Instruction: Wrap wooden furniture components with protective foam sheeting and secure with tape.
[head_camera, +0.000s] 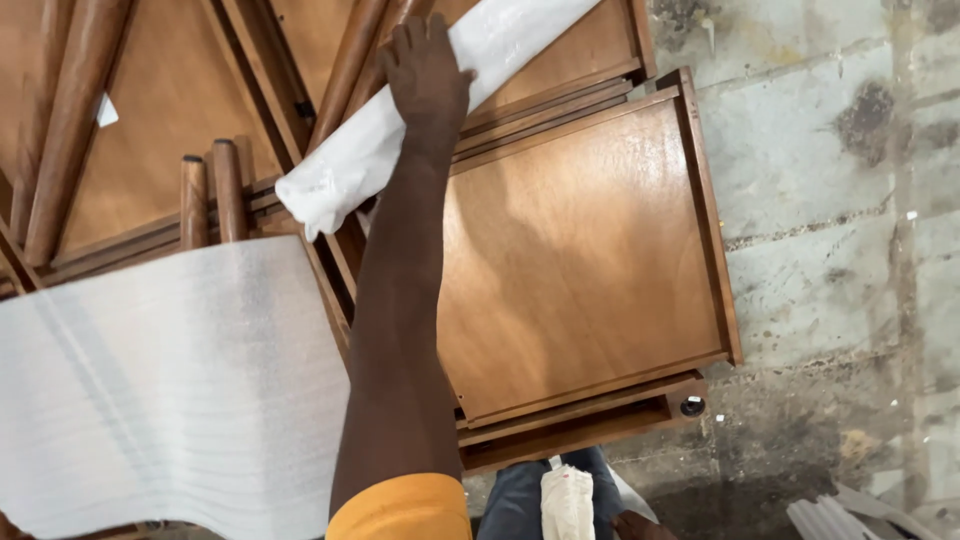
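Note:
My left hand (425, 70) reaches far forward, arm outstretched from an orange sleeve (405, 512). Its fingers are closed over a long piece wrapped in white foam (350, 165) that lies slanted across brown wooden furniture. The wrapped piece runs from the top middle down to a bunched end near the centre left. Below and right of it is a flat brown wooden panel with a raised frame (580, 250). My right hand is out of sight.
A large ribbed white foam sheet (150, 380) covers the lower left. Round wooden legs (210, 190) and more brown panels (170, 100) fill the upper left. A stained concrete floor (830, 200) is on the right. A white cloth (567, 505) hangs over blue trousers at the bottom.

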